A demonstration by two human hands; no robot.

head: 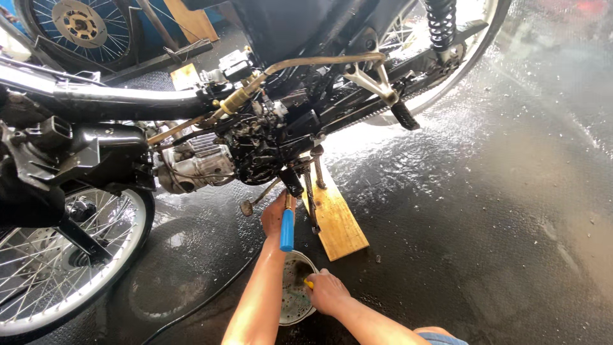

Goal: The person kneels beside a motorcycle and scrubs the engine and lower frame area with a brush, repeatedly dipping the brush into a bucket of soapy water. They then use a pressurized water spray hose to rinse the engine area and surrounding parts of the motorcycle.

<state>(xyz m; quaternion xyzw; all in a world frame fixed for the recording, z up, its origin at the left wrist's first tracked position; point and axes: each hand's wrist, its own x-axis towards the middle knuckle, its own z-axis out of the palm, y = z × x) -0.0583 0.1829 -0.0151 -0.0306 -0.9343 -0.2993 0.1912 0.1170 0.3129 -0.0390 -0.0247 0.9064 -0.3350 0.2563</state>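
gripping a blue-handled tool [287, 229] in the left hand [274, 216], right hand [327, 291] pinching a yellow-handled brush [308, 283] over a round metal bowl [295, 314] on wet dark concrete floor [485, 211].

Strong daylight comes in from the upper right, far above and to the right of the hands, and the wet dark concrete floor [485, 191] throws it back as a broad white glare that washes out detail near the spoked rear wheel [447, 70]. Below the black motorcycle frame [294, 38], where the left hand [276, 214] grips the blue-handled tool [287, 230], the engine sits in soft shadow. The forearms are evenly lit. Straight lines bow outward near the edges, and the top right corner is hazy and soft.
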